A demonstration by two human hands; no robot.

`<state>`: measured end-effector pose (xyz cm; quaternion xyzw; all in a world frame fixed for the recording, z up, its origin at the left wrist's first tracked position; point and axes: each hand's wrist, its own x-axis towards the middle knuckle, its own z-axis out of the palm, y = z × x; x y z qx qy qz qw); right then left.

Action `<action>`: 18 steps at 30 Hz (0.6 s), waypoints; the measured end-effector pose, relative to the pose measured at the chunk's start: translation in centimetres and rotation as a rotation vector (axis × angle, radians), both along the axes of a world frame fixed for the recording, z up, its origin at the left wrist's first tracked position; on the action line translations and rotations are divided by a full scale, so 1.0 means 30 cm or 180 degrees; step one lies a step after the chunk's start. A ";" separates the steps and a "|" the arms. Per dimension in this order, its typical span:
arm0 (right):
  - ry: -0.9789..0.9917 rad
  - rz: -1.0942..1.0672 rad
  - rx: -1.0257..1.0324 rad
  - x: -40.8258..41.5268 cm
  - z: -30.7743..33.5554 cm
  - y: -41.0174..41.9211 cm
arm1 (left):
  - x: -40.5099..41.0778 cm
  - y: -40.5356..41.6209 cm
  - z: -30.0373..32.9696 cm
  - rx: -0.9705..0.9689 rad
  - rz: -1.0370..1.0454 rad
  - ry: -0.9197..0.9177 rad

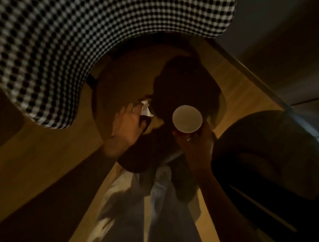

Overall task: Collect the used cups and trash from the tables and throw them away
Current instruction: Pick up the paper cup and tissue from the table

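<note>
Left hand: the left hand (126, 122) reaches over the round surface (120, 79), fingers curled on a crumpled white napkin (146, 109), blurred
Right hand: the right hand (193, 140) grips a white paper cup (187, 118) from below, mouth up, held above the surface's near edge
Around: checkered chair (66, 37) at left, dark chair (266, 158) at right, wooden floor (37, 159) beneath

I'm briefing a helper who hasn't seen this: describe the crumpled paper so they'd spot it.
Find the round table below the checkered chair. At its near left, the left hand pinches the crumpled white paper, unlike the smooth round cup.
</note>
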<state>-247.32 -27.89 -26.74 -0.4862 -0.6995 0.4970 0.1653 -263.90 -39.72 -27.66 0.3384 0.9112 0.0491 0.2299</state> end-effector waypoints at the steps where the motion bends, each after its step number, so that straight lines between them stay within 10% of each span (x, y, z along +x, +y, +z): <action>1: 0.0000 -0.0028 -0.0055 -0.013 -0.034 -0.002 | -0.030 0.014 -0.047 0.0041 0.0108 -0.0099; 18: -0.0168 -0.0680 -0.0137 -0.111 -0.116 -0.204 | -0.190 0.067 -0.251 0.0758 -0.0294 -0.0550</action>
